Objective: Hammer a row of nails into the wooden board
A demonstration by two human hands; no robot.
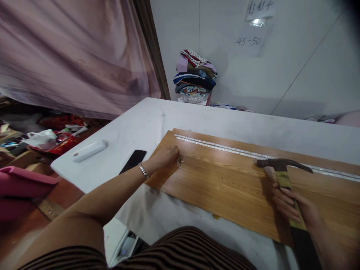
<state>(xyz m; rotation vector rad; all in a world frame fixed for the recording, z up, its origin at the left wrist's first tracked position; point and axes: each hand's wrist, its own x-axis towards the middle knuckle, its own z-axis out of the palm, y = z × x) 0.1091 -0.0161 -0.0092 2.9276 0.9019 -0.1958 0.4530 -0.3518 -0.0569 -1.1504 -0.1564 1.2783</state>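
Note:
A long wooden board [230, 180] lies on the white table [157, 116], with a shiny metal strip [225, 148] along its far side and a row of small holes near its middle. My left hand [165, 156] rests at the board's left end, fingers pinched over a few small nails [180, 162]. My right hand [292, 208] is wrapped round the handle of a claw hammer [281, 167], whose dark head lies over the board near the strip.
A black phone [133, 160] and a white oblong case [89, 150] lie on the table left of the board. Folded clothes [195, 77] are stacked against the far wall. Bags and clutter [53, 137] cover the floor at left under a pink curtain.

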